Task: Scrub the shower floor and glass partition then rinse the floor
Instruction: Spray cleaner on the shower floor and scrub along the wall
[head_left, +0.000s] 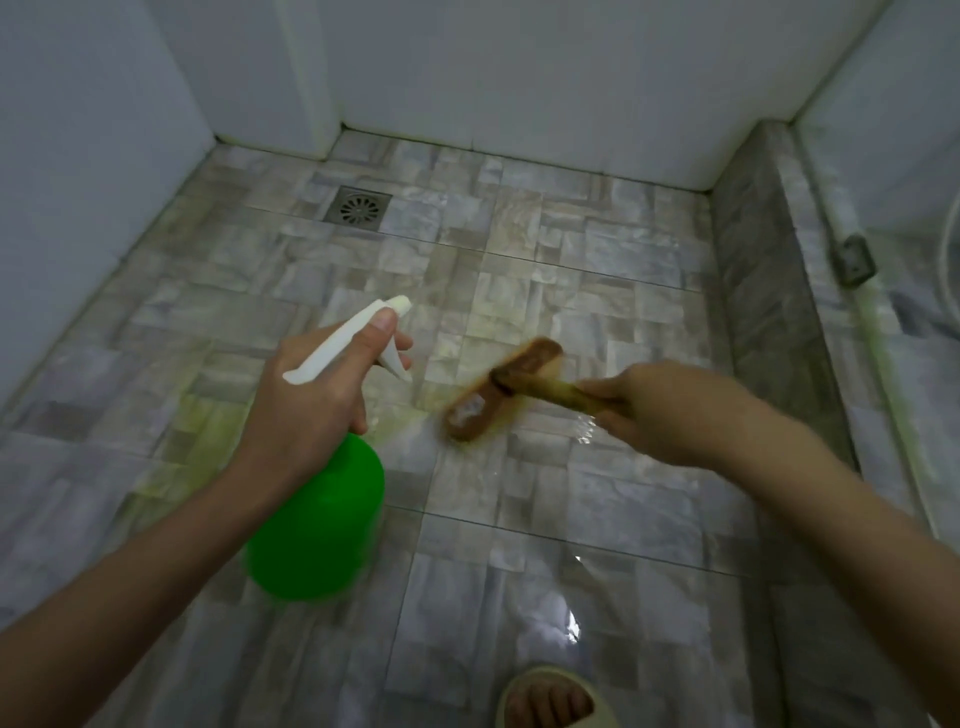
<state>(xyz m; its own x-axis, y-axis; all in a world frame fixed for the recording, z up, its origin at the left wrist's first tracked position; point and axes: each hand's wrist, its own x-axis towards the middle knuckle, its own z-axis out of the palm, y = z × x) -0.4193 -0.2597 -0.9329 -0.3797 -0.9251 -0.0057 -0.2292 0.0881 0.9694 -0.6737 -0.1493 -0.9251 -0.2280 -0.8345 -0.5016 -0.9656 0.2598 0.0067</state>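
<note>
My left hand (317, 387) grips a green spray bottle (317, 525) by its white trigger head (353, 338), nozzle pointing away over the floor. My right hand (639, 410) holds the handle of a brown scrub brush (498, 395), whose blurred head is down at the wet grey stone-pattern shower floor (519, 260), near the middle. The glass partition (893, 171) runs along the right side, above a raised grey kerb (763, 291).
A square metal drain (358, 206) sits at the far left of the floor. White tiled walls (519, 67) close the back and left. A metal bracket (856, 260) sits on the kerb by the glass. A foot in a pale slipper (550, 701) stands at the bottom edge.
</note>
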